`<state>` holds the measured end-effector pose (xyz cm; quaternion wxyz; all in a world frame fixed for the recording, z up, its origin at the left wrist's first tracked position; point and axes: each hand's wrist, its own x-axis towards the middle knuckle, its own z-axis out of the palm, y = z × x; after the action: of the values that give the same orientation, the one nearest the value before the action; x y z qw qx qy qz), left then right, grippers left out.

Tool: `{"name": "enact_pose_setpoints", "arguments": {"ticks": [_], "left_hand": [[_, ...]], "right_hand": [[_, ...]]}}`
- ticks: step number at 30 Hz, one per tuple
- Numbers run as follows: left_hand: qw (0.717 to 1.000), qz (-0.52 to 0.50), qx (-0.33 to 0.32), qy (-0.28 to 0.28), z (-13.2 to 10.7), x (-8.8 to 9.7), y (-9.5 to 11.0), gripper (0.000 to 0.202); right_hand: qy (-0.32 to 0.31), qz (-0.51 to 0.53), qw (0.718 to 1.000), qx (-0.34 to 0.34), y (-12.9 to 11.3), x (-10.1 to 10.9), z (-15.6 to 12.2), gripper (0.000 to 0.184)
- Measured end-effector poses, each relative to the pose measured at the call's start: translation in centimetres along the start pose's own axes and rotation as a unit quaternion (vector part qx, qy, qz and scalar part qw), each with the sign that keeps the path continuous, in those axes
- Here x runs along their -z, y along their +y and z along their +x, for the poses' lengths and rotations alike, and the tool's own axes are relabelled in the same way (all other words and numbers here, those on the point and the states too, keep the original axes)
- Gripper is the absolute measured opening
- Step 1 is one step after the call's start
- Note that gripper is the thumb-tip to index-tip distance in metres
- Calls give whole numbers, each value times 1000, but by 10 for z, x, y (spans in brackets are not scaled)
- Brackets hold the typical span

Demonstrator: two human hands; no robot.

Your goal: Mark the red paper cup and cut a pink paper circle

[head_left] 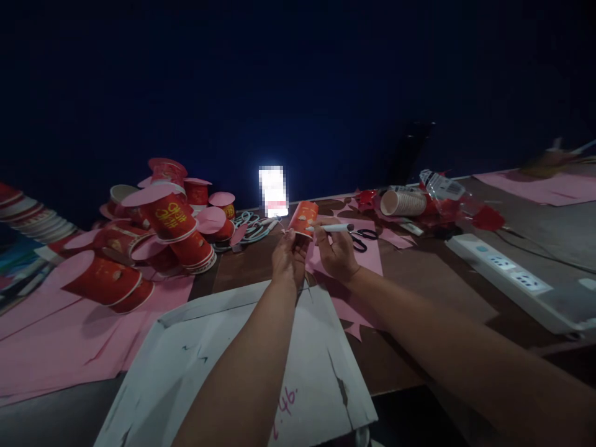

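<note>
A red paper cup point(306, 214) with pale markings on its side is tilted in front of me. My left hand point(289, 256) is closed around the cup's lower end. In my right hand point(336, 253) is a white marker point(338, 228), held like a pen, its tip end at the cup's side. Just right of that hand lie black-handled scissors point(365, 234) on a pink paper sheet point(372, 257). Below my forearms rests a white board point(214, 335) with pink handwriting and torn patches.
Several red cups with pink paper discs point(170, 214) pile up at left on pink paper point(93, 335). A lit, blurred screen point(274, 189) stands at the back beside a coiled cable point(256, 228). At right are stacked paper cups point(403, 203), a clear plastic bottle point(442, 186) and a power strip point(507, 273).
</note>
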<state>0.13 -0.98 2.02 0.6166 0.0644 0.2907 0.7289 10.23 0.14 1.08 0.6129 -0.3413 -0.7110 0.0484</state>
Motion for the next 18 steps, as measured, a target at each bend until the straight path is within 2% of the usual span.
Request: {"name": "enact_pose_setpoints", "arguments": {"ticks": [6,11,18], "left_hand": [[1000,-18,-5,-6,-3,-2,1,8],[1000,0,-4,8,-3,-2,1,10],[1000,-16,-2,-3,-4,-3,1,8]], "right_hand": [[-4,-31,999,32,4,-2,-1,15],[-2,-48,998,33,8,-3,-2,14],[-1,-47,998,32,3,-2,0,14]]}}
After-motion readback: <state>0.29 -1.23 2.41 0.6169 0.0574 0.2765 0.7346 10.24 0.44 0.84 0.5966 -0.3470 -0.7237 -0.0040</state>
